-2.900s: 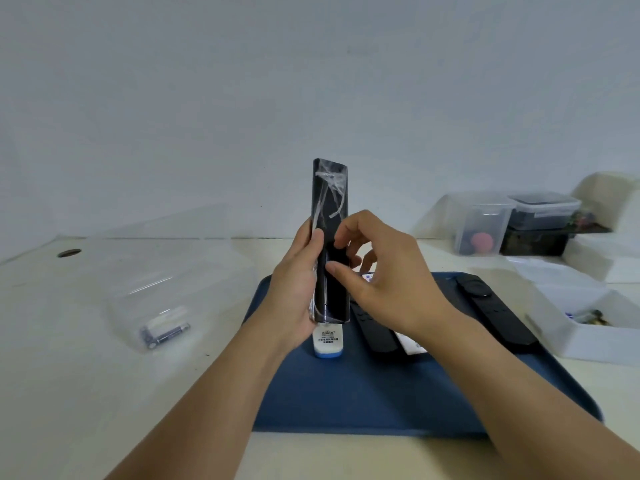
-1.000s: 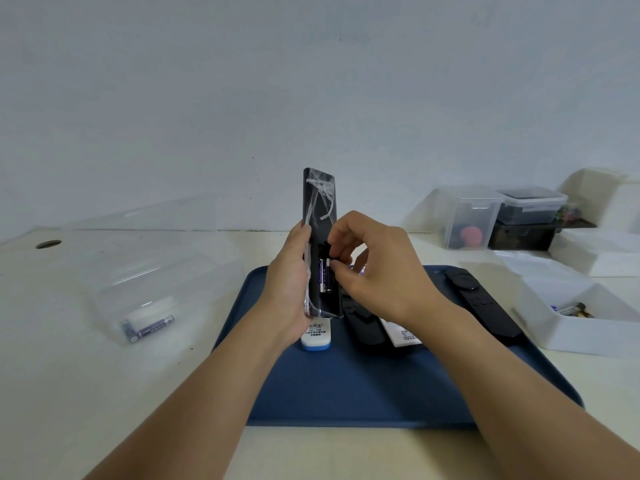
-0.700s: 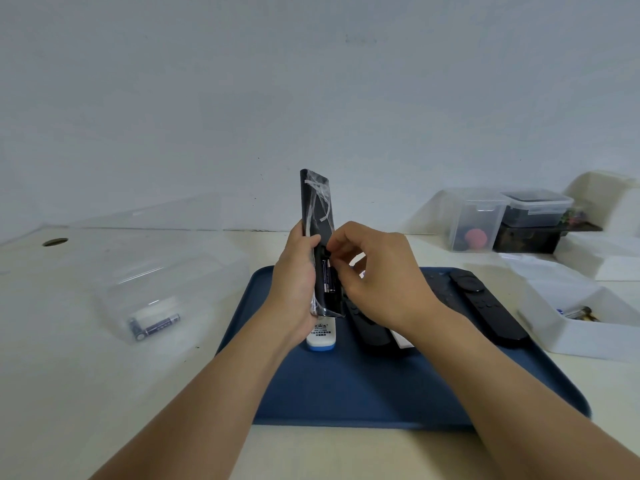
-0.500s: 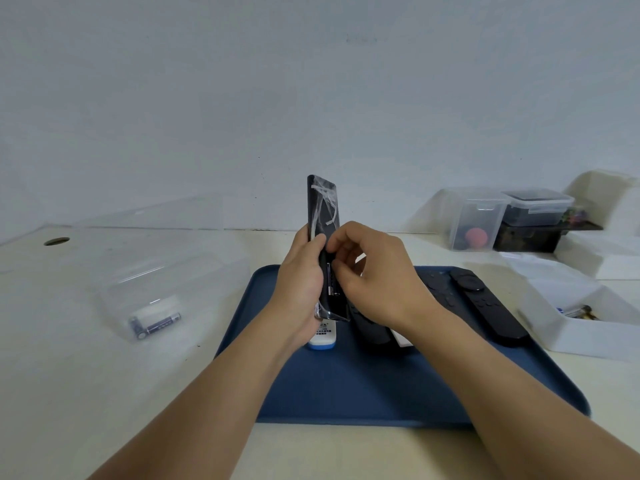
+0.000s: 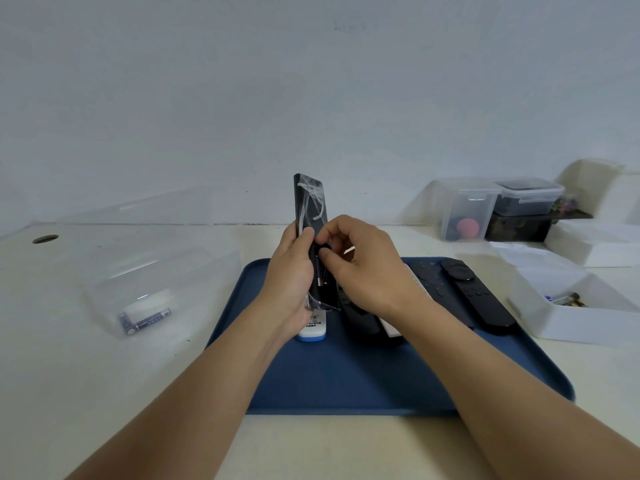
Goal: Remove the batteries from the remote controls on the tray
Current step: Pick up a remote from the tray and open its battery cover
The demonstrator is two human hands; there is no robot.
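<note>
The left hand [image 5: 292,271] grips the black remote [image 5: 311,237] upright over the blue tray [image 5: 346,379], while the right hand [image 5: 363,268] curls its thumb and fingertips into the open battery bay. The remote looks light and rigid, but its loose plastic wrap is probably slick, so holding its long edges seems safest. The small smooth batteries [image 5: 320,275] likely need prying at one end.

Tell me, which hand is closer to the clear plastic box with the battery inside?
Left. The left hand grips the upright black remote on the side toward the clear plastic box; the right hand is beyond it.
</note>
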